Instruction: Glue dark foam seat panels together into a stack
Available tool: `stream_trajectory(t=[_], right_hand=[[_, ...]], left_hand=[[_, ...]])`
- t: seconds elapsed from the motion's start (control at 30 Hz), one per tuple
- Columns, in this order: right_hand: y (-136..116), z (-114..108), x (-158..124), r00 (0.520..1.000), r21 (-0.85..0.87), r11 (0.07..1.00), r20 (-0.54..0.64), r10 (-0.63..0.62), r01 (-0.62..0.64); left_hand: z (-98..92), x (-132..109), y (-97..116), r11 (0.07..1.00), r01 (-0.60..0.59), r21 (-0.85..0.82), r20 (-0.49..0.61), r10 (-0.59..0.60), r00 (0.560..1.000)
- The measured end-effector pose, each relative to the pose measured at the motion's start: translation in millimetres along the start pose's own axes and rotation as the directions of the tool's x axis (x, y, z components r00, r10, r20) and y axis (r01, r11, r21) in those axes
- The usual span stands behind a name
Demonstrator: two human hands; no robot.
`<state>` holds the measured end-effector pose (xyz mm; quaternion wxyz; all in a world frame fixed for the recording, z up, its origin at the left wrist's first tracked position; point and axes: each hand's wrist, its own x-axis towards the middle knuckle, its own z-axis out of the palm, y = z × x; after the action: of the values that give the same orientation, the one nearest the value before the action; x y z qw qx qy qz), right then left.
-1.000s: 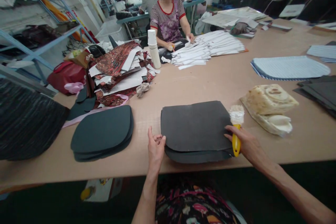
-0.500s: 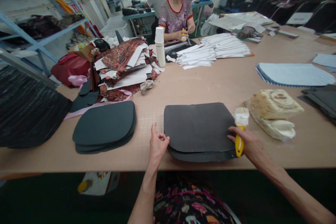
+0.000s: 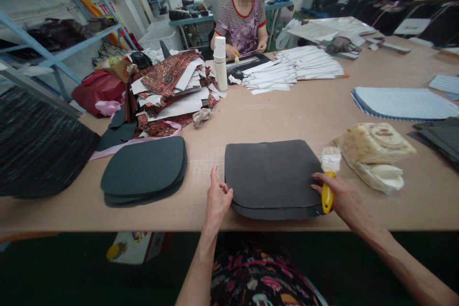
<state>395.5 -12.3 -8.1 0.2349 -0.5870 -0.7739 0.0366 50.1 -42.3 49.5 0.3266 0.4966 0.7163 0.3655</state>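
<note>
In front of me lies a stack of dark grey panels with rounded near corners, the top sheet slightly offset from those below. My left hand pinches the stack's left edge near its front corner, thumb and fingertips together, index finger pointing up. At the right edge, my right hand holds a paintbrush by its yellow handle, pale bristles pointing away from me. The thumb and fingertips of that hand also rest against the panels. A second stack of dark green-grey rounded panels sits to the left.
A whitish-yellow crusted container in plastic stands right of the brush. Patterned offcuts and a white bottle are farther back. Across the table a co-worker handles strips. Striped panels lie at right.
The view has shifted very slightly. My hands keep their places on the panels and brush. Across the table, the co-worker's hands have moved lower and apart.
</note>
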Motion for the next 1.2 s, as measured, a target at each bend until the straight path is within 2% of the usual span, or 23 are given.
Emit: stream_trajectory(t=[0.17,0.33,0.43,0.57,0.73,0.83,1.03,1.2], right_hand=[[-1.8,-0.3,0.2,1.000,-0.008,1.000,-0.013,-0.005,0.005],[-6.8,-3.4,2.4,0.999,0.042,0.999,-0.013,0.030,-0.029],[-7.8,-3.5,3.9,0.999,0.057,0.997,-0.015,0.045,-0.044],[-7.2,-2.1,4.6,0.999,0.068,0.997,-0.021,0.046,-0.045],[-9.4,-4.2,5.0,0.998,0.076,0.996,-0.030,0.050,-0.048],[-11.1,-6.2,5.7,0.998,0.089,0.995,-0.040,0.053,-0.049],[-7.3,-6.9,-1.7,0.997,0.190,0.982,-0.078,0.012,0.003],[-4.4,-14.2,-14.0,0.991,0.240,0.969,-0.132,-0.032,0.063]], left_hand=[[3.0,-5.6,6.9,0.989,-0.047,0.142,0.014,0.045,0.999],[9.5,-8.2,7.4,0.936,-0.126,0.328,0.026,0.124,0.992],[11.0,-6.7,4.7,0.890,-0.219,0.400,0.030,0.226,0.974],[12.4,-2.2,0.8,0.782,-0.320,0.534,-0.001,0.380,0.925],[21.3,5.2,-17.3,0.761,-0.522,0.385,0.168,0.498,0.851],[24.9,10.0,-28.0,0.753,-0.554,0.354,0.199,0.518,0.832],[22.3,7.8,-29.2,0.755,-0.542,0.370,0.164,0.521,0.838],[22.5,-3.4,-36.1,0.818,-0.450,0.357,0.056,0.462,0.885]])
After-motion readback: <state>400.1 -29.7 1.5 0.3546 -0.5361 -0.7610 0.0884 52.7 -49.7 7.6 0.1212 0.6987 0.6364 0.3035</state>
